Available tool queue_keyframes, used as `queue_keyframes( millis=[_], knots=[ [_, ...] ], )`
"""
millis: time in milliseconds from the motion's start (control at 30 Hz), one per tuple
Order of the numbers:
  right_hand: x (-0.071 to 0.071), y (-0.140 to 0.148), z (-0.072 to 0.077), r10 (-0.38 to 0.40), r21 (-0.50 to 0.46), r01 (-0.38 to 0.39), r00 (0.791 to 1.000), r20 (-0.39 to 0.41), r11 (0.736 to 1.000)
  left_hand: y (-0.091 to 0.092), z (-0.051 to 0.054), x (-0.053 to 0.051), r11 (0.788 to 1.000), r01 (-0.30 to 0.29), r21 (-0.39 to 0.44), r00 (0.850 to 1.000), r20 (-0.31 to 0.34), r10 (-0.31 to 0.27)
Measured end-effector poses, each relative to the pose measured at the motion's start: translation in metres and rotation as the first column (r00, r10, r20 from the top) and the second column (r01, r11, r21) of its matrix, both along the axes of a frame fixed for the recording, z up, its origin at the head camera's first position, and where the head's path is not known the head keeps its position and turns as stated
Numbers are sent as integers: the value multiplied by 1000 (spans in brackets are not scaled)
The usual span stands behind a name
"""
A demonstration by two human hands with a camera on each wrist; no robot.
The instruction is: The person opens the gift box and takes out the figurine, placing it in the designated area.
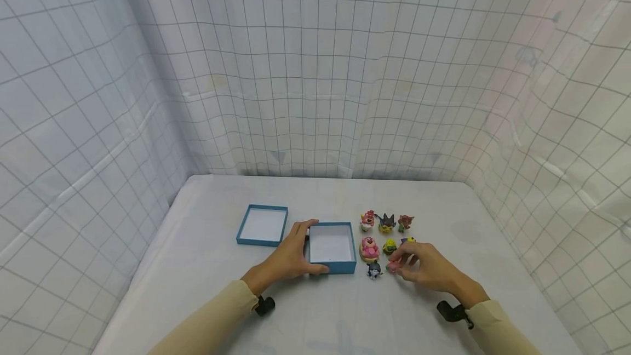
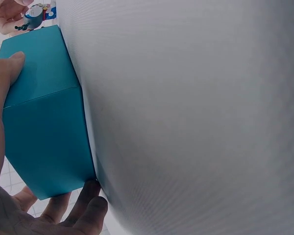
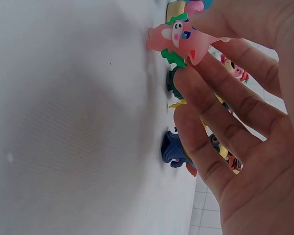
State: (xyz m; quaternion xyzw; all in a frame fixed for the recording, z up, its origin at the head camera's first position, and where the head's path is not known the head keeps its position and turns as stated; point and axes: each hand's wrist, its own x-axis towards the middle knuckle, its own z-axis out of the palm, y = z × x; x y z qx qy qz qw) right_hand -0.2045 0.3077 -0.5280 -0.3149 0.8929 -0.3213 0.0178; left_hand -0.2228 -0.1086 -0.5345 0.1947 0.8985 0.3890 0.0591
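Note:
My left hand (image 1: pixel 287 256) holds a small open blue box (image 1: pixel 340 268) with a white inside. Its thumb lies along the front wall and its fingers reach round to the far side, as the left wrist view also shows of the box (image 2: pixel 49 142). Between thumb and fingers, my right hand (image 1: pixel 426 266) pinches a pink figurine (image 3: pixel 201 45) with a green collar, at or just above the tabletop. Close to that hand stand a black-and-white figurine (image 1: pixel 374 270), a green-and-yellow one (image 1: pixel 390 246) and a larger pink one (image 1: pixel 370 248).
A shallow blue lid (image 1: pixel 261 244) with a white inside lies left of the box. Behind the near figurines stand a red-and-white one (image 1: pixel 367 221), a dark-eared yellow one (image 1: pixel 386 224) and a brown one (image 1: pixel 405 222). Gridded white curtains (image 1: pixel 315 70) surround the white table (image 1: pixel 315 322).

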Motion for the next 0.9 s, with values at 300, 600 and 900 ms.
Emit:
queue_keyframes(
  millis=[300, 600, 900],
  knots=[
    [3, 1, 2, 6, -1, -6, 1000, -28, 1000, 0, 0, 1, 1000, 3, 3, 1000, 3, -3],
    [5, -1, 5, 3, -19, -4, 997, -75, 1000, 0, 1, 1, 1000, -1, -1, 1000, 9, 1],
    [7, -7, 11, -29, -58, 18, 979, -201, 998, 0, 1, 1, 1000, -2, -13, 1000, 11, 2]
  ],
)
